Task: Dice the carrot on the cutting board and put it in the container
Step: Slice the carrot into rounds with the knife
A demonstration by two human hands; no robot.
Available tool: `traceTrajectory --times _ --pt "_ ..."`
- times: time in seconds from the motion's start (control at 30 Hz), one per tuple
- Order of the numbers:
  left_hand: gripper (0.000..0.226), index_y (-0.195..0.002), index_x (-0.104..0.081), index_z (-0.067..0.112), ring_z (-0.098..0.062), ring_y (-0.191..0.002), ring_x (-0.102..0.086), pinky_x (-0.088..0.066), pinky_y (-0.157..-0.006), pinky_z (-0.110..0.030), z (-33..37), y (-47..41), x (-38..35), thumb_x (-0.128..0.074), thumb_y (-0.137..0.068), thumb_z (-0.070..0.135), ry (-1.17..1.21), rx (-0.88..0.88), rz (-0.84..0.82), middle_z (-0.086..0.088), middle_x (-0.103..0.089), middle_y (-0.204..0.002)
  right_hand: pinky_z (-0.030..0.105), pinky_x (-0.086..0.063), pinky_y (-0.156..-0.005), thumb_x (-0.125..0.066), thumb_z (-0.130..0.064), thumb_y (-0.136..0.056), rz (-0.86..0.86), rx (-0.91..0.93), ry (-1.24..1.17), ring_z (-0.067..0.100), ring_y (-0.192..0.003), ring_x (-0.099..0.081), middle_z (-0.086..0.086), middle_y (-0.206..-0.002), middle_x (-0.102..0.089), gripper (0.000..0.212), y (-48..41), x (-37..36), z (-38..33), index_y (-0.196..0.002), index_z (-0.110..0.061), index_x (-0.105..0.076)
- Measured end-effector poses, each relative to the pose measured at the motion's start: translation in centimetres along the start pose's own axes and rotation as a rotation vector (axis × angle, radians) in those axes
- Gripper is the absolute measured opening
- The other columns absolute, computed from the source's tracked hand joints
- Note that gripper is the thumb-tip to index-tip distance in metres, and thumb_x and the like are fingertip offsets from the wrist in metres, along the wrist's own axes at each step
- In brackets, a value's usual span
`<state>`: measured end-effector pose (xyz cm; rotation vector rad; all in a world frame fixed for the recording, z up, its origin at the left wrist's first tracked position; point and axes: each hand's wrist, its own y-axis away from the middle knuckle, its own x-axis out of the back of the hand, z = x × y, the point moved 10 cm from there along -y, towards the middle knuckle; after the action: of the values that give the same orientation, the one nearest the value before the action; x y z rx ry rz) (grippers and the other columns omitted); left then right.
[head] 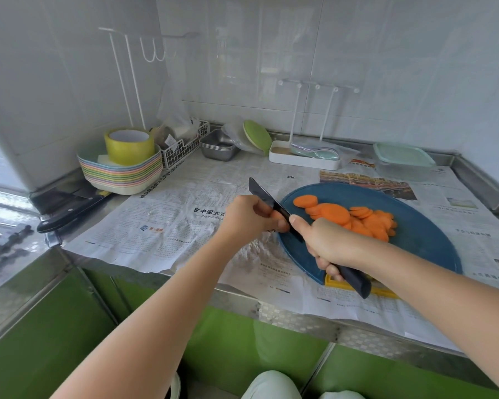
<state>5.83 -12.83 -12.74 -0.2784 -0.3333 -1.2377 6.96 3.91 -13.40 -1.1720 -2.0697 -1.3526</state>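
Pale-trousered knees (271, 384) sit lowest in the head view, and two bare forearms reach up from them over the steel counter edge. The right hand (326, 243) grips the dark handle of a black-bladed knife (261, 192), whose blade slants up to the left across the near-left rim of the round blue cutting board (415, 240). The left hand (251, 216) is curled against the blade's left side, pinching what looks like a small orange carrot stub (276, 216) between its fingers and thumb. Round orange carrot slices (357, 218) lie heaped mid-board. A clear plastic container with a mint-green lid (404, 159) stands closed at the back right, well apart from the board. Printed newspaper (170, 223) covers the counter; a black-handled cleaver (69, 210) lies far left.
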Motion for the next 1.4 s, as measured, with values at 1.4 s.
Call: traceTrajectory --times 1.4 --pt "0.031 -0.087 -0.055 0.019 -0.02 -0.082 -0.067 -0.056 -0.081 -0.044 1.9 0.4 -1.7 -0.08 -0.069 0.015 -0.114 0.003 -0.095 0.001 -0.069 -0.088 0.016 -0.027 -0.029 -0.035 -0.066 -0.093 -0.426 0.017 -0.749 0.006 -0.03 -0.029 -0.004 -0.045 -0.03 0.061 -0.8 1.9 5.8 -0.062 -0.014 -0.043"
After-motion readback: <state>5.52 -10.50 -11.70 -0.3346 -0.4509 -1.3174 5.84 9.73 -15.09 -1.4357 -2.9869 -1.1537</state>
